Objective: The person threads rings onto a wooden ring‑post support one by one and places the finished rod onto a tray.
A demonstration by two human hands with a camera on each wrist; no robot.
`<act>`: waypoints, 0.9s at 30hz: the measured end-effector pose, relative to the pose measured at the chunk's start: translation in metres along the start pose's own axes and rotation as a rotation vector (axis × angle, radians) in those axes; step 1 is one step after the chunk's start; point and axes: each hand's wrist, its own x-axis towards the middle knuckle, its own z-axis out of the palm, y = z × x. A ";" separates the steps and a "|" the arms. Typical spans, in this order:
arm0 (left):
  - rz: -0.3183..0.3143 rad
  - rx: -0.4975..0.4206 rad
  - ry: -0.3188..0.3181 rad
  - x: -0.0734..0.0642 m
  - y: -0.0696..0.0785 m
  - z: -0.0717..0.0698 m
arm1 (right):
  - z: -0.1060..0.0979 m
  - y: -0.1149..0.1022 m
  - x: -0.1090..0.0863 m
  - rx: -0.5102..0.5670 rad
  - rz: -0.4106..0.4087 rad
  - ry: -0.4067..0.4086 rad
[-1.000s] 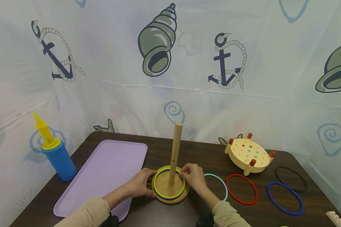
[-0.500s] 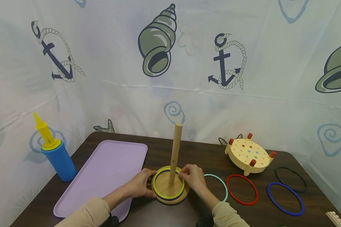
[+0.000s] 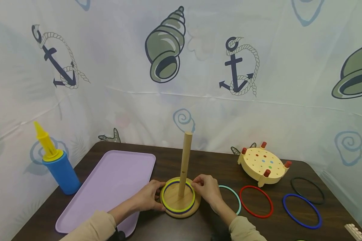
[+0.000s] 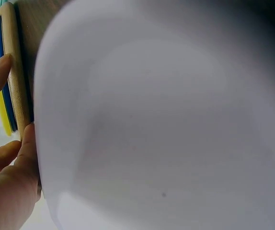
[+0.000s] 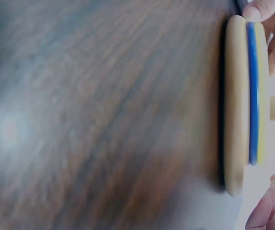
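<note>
A wooden ring toss stand [image 3: 182, 197] with an upright peg is in the middle of the table. A yellow ring [image 3: 166, 204] lies over a dark blue ring [image 5: 253, 96] on its round base, both around the peg. From the left, my left hand [image 3: 147, 197] grips the base's edge, thumb and fingers spread along it; in the left wrist view, a fingertip also touches the rings' edge. My right hand [image 3: 209, 190] hovers at the base's right side, fingers loosely curled. In the right wrist view, its fingertips [image 5: 274, 184] look apart from the rings and empty.
A lilac tray [image 3: 117, 180] lies left, beside a blue and yellow hand pump [image 3: 60, 170]. On the right lie turquoise [image 3: 237, 197], red [image 3: 271, 204], blue [image 3: 301, 197] and dark green [image 3: 319, 190] rings, a round cream pegged base [image 3: 262, 165] and a cream studded block [image 3: 354, 231].
My right hand has shifted very slightly right, off the yellow ring's edge. The left hand keeps its place at the stand. The head view has moved a little.
</note>
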 end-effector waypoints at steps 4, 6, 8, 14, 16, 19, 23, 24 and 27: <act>-0.001 -0.010 -0.005 0.000 0.000 0.000 | -0.011 0.002 -0.002 0.068 0.025 -0.010; 0.003 -0.010 -0.006 0.000 0.000 0.000 | -0.017 0.003 -0.003 0.099 0.045 -0.015; 0.006 -0.008 -0.006 0.000 -0.001 0.000 | -0.023 0.005 -0.004 0.113 0.063 -0.013; 0.008 0.000 -0.005 0.000 0.000 0.000 | -0.045 0.013 -0.009 0.151 0.125 0.004; 0.012 0.002 -0.004 0.000 0.000 0.000 | -0.053 0.016 -0.012 0.160 0.138 0.003; 0.010 0.002 -0.003 0.001 0.000 0.000 | -0.066 0.024 -0.015 0.149 0.145 0.007; 0.008 0.002 -0.001 0.001 0.000 0.000 | -0.082 0.034 -0.019 0.155 0.175 0.014; 0.010 0.003 -0.001 0.001 -0.001 0.000 | -0.086 0.037 -0.021 0.161 0.180 0.013; 0.014 0.009 -0.001 0.002 -0.001 0.000 | -0.098 0.046 -0.027 0.174 0.206 0.004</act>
